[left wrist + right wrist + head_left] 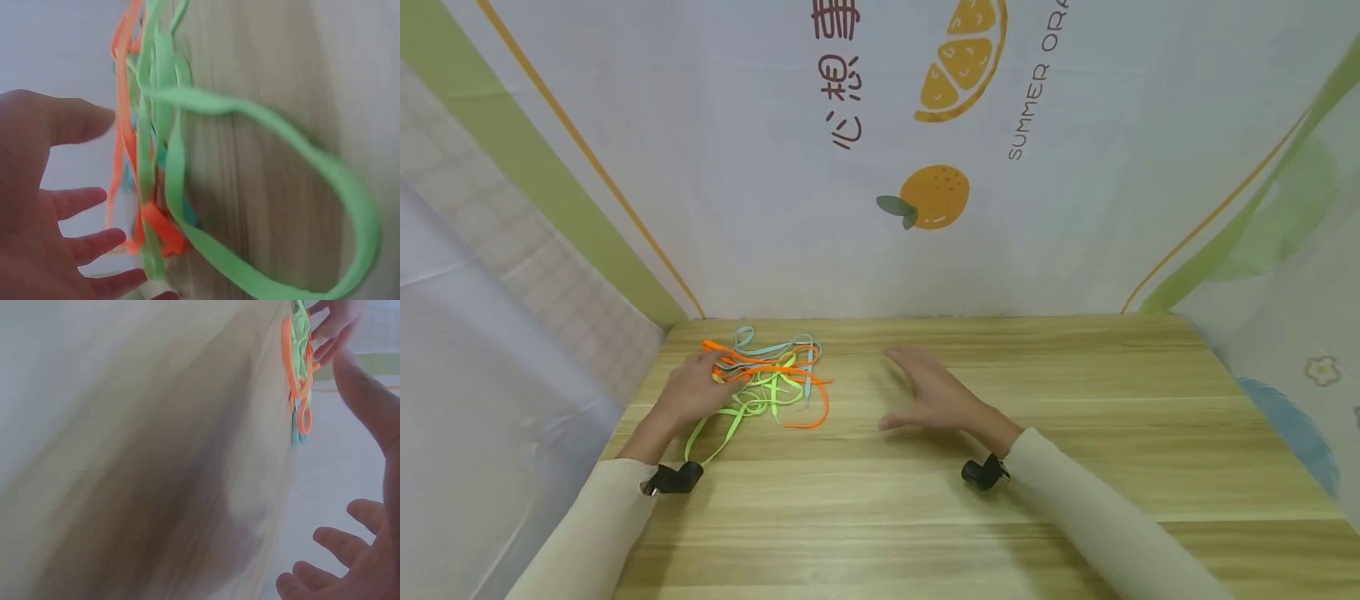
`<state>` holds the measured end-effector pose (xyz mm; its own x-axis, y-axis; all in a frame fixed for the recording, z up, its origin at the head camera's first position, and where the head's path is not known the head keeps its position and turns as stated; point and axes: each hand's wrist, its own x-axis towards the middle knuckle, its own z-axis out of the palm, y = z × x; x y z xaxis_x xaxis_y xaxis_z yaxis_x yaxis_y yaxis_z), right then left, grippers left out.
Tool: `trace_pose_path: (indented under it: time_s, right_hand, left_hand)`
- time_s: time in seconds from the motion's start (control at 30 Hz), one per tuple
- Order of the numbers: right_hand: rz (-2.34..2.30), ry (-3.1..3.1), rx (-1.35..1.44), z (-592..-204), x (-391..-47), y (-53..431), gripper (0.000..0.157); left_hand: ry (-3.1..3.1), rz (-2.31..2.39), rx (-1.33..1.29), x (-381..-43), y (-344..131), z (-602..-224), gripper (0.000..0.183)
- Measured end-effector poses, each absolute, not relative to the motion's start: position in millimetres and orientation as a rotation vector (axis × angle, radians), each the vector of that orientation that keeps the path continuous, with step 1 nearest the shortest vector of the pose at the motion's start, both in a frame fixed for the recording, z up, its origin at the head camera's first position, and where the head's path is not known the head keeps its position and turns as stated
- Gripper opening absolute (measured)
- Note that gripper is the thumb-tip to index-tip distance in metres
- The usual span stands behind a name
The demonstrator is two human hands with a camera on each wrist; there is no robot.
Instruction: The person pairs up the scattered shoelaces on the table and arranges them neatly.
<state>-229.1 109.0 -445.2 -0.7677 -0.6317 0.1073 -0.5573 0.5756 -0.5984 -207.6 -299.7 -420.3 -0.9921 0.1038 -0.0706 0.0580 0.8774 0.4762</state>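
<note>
One lace tangle lying near table's far left corner, mixing three colours; overlap hiding lace count. Two hands showing: left hand, right hand. Two sleeves, two wrist cameras showing.

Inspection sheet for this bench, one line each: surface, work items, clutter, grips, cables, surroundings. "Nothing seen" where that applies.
Surface: wood-grain tabletop.
Job's things: orange lace, green lace and light-blue lace, tangled at the far left; one or more per colour, cannot tell.
Clutter: nothing seen.
Left grip: bare hand, fingers apart, at the tangle's left side; contact unclear.
Right grip: bare hand, open, holding nothing, above the tabletop right of the tangle.
Cables: nothing seen; a black device on each wrist, left device, right device.
Surroundings: white cloth with orange-fruit print behind; more cloth at both sides.
</note>
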Motion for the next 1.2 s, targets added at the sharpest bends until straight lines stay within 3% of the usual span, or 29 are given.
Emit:
trace_pose_path:
  time_s: [0.23, 0.53, 0.93, 1.2]
  right_hand:
    - [-0.942, 2.607, -1.033, -445, -242, 71, 0.107]
    - [-0.887, 2.619, -1.122, -454, -259, 37, 0.099]
    - [-0.768, 2.647, -1.107, -444, -262, 10, 0.073]
    - [-0.68, 2.68, -1.063, -447, -263, -1, 0.072]
  left_hand:
    - [2.923, 0.665, 0.124, -214, -308, -424, 0.082]
    - [2.993, 0.679, 0.24, -212, -294, -432, 0.072]
    - [2.985, 0.759, 0.367, -202, -273, -439, 0.065]
    - [2.912, 0.88, 0.488, -193, -252, -440, 0.061]
